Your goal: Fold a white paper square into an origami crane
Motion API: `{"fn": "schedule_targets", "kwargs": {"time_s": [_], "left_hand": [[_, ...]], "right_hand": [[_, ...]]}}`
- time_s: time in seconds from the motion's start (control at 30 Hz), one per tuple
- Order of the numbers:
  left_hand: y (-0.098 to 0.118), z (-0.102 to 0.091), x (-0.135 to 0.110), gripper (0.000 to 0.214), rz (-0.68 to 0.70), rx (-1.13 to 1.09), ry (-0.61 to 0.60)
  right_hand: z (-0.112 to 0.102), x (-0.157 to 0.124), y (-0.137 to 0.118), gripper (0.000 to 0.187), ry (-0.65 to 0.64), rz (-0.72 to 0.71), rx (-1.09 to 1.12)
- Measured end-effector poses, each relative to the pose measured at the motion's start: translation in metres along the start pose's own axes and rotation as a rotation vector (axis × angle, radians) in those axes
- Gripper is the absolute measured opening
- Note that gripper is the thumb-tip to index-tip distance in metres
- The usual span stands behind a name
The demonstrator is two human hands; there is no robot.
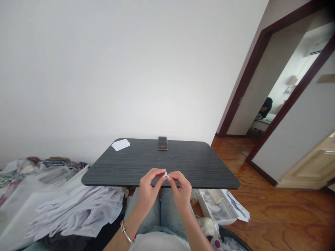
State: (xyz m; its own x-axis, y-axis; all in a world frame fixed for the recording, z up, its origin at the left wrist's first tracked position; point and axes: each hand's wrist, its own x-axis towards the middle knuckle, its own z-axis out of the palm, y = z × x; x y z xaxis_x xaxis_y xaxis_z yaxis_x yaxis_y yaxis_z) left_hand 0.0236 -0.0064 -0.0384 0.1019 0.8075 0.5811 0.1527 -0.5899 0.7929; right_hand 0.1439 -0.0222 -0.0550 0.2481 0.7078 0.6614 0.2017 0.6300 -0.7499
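Observation:
My left hand (148,190) and my right hand (181,190) meet over the near edge of a dark grey table (125,167). Both pinch a tiny white piece (165,174), perhaps folded paper, between their fingertips. A metal bangle (125,233) sits on my left wrist. Farther back on the table lie a white slip of paper (120,144) at the left and a phone (162,143) in the middle. My knees in light jeans show under the hands.
A heap of white papers and plastic bags (75,209) lies to the left. An open white box (217,205) with small parts sits on the wooden floor at the right. An open doorway (274,104) at the right shows a person in the far room.

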Motion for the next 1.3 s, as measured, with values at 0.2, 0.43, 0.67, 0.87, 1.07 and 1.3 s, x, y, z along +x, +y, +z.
{"fn": "schedule_targets", "kwargs": {"time_s": [0.2,0.43,0.67,0.87,1.07,1.3], "left_hand": [[0.000,-0.005,0.004,0.010,0.037,-0.006,-0.073],[-0.002,-0.012,0.007,0.007,0.035,-0.051,-0.154],[0.000,-0.017,0.012,0.004,0.060,-0.075,-0.248],[-0.002,-0.020,0.014,0.006,0.063,-0.070,-0.262],[0.003,-0.023,0.016,0.008,0.076,0.041,-0.270],[0.005,-0.022,0.017,0.008,-0.022,0.018,-0.269]], "right_hand": [[0.000,-0.001,0.002,0.011,0.010,-0.050,0.009],[0.000,-0.001,0.001,0.012,-0.004,-0.059,0.023],[0.000,-0.001,0.002,0.014,-0.025,-0.064,0.039],[0.000,-0.002,0.002,0.013,-0.039,-0.028,0.066],[0.002,-0.001,0.014,0.019,-0.097,0.192,0.215],[-0.002,0.001,0.018,0.019,-0.131,0.203,0.239]]}}
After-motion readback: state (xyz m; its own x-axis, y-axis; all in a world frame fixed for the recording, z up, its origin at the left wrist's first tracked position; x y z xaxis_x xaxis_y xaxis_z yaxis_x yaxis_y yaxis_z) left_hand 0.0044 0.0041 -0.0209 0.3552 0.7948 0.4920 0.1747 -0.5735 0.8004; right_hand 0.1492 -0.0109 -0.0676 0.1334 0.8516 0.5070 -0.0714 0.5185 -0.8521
